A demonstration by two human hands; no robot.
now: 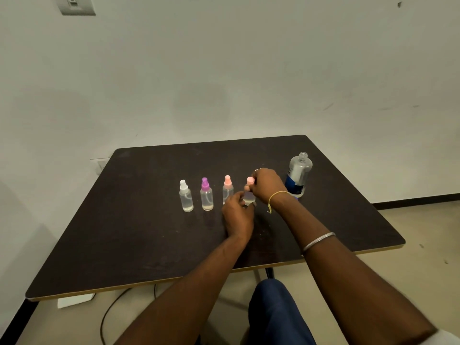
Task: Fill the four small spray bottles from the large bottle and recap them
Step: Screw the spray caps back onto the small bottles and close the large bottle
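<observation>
Plain office-like room — bare white wall, dark table

Both forearms reach forward, hands together: left hand grips a small bottle, right hand pinches its pink cap.

A dark brown wooden table with rounded corners bears a row across its middle: a white-capped clear plastic spray bottle toward 9 o'clock, a purple-capped spray bottle, a pink-capped spray bottle, and a second pink-capped spray bottle, its base hidden. A large clear uncapped bottle with a blue label stands at 2 o'clock.
</observation>
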